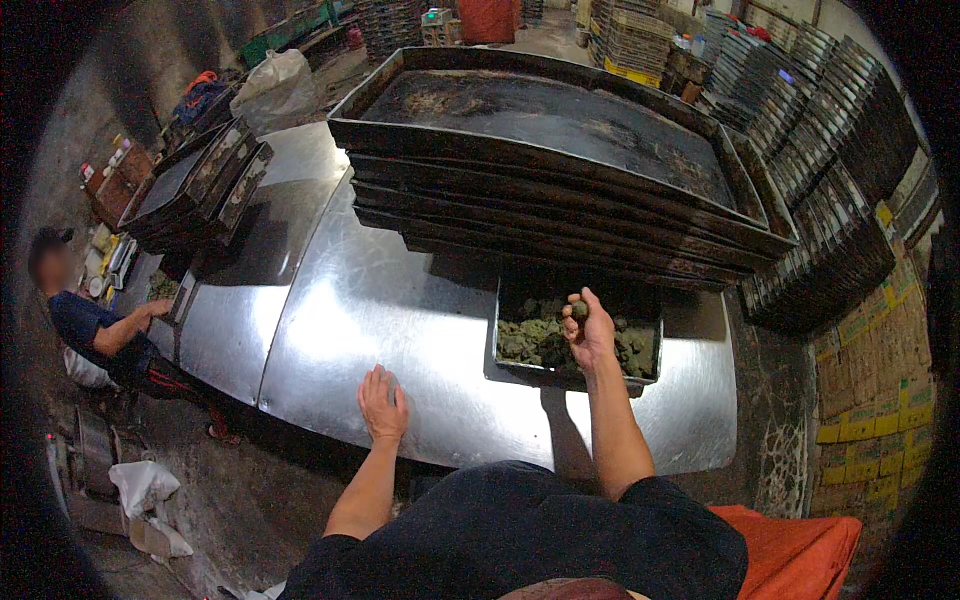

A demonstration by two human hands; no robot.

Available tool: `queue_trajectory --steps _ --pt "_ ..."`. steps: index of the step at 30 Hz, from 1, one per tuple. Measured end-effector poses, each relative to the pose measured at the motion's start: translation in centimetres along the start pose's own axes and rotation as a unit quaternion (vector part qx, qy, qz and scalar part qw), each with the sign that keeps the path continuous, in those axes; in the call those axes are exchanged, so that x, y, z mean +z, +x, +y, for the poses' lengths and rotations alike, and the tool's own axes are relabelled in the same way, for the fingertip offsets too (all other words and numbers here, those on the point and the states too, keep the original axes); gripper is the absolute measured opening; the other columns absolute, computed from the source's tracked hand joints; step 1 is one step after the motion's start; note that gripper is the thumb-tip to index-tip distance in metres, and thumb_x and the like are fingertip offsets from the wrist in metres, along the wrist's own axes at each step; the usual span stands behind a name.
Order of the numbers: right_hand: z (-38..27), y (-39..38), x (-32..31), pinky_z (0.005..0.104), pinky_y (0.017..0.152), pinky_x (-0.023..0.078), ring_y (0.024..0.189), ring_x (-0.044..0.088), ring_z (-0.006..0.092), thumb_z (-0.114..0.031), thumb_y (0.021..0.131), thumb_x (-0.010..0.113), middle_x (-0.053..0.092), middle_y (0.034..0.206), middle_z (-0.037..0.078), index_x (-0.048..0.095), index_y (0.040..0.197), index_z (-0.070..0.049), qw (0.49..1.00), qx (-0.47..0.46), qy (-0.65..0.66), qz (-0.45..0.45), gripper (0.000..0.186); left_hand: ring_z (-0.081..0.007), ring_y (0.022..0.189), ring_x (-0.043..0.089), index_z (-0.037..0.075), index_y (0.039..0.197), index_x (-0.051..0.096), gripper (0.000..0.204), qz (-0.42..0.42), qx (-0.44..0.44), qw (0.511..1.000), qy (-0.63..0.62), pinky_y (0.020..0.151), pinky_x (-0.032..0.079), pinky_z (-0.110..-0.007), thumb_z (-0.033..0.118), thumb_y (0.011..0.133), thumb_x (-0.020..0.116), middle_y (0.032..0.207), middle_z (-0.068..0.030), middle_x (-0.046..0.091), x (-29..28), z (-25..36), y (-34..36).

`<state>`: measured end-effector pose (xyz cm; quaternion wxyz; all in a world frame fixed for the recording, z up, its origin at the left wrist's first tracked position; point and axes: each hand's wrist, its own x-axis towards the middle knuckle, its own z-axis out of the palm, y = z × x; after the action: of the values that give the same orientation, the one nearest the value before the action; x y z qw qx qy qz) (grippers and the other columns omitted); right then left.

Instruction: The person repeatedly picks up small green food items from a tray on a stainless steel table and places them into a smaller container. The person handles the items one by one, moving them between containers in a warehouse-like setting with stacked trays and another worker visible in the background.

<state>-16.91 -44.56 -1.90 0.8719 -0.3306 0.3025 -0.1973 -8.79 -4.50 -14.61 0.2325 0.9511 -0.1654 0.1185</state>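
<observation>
My right hand (595, 335) is raised over a dark rectangular tray (577, 380), its fingers curled around a small dark green lump (579, 310). Inside that tray lies a crumbly green dough-like mass (527, 342), partly hidden behind my hand and forearm; the far end of the tray is in shadow. My left hand (383, 408) lies palm down near the front edge of the shiny metal table (340, 345), fingers stretched out, with nothing visible in it.
Stacked large blackened trays (560, 125) stand on the table's far side. Smaller trays (195, 185) are piled at the left end, where another person (100, 325) works. Tall tray stacks (830, 200) and yellow-brown cartons (875, 400) line the right. Orange cloth (800, 550) lies behind me.
</observation>
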Motion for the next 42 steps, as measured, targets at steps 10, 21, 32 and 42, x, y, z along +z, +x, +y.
queue_trajectory --steps 10,21,32,42 --pt "-1.2 -0.2 -3.2 0.0388 0.047 0.037 0.049 0.048 0.0205 -0.049 0.097 0.059 0.049 0.056 0.005 0.051 0.059 -0.005 0.805 -0.287 -0.493 0.164 0.059 -0.0303 0.143 0.036 0.004 0.128 0.063 0.04 0.004 -0.003 1.0 -0.009 0.12 0.02 -0.049 0.021 0.092 0.059 0.15 -0.0126 0.047 0.0 0.0 -0.2" --pt "4.8 2.5 2.8 0.0479 0.106 0.044 0.125 0.053 0.0425 -0.029 0.089 0.065 0.053 0.137 0.027 0.061 0.129 -0.002 0.603 -0.319 -0.724 -0.101 0.049 -0.0313 0.142 0.038 0.004 0.127 0.062 0.039 0.006 0.006 1.0 0.003 0.12 0.022 -0.05 0.02 0.091 0.06 0.148 -0.0133 0.048 -0.2 -0.1 0.0" --pt "6.6 5.5 3.6 0.049 0.102 0.048 0.133 0.047 0.0397 -0.038 0.089 0.068 0.046 0.144 0.027 0.056 0.135 -0.006 0.434 -0.149 -0.864 -0.208 0.058 -0.0324 0.14 0.04 0.003 0.125 0.063 0.039 0.027 0.016 1.0 0.004 0.119 0.024 -0.051 0.016 0.088 0.061 0.146 -0.0141 0.05 -0.1 0.3 0.0" --pt "5.7 7.4 3.4 0.0502 0.093 0.052 0.107 0.063 0.0437 -0.031 0.085 0.073 0.065 0.111 0.029 0.065 0.122 -0.004 0.413 -0.171 -0.829 -0.336 0.046 -0.0328 0.141 0.039 0.003 0.125 0.063 0.039 0.026 0.009 1.0 -0.003 0.119 0.023 -0.05 0.019 0.09 0.06 0.148 -0.0143 0.049 -0.2 -0.1 -0.4"
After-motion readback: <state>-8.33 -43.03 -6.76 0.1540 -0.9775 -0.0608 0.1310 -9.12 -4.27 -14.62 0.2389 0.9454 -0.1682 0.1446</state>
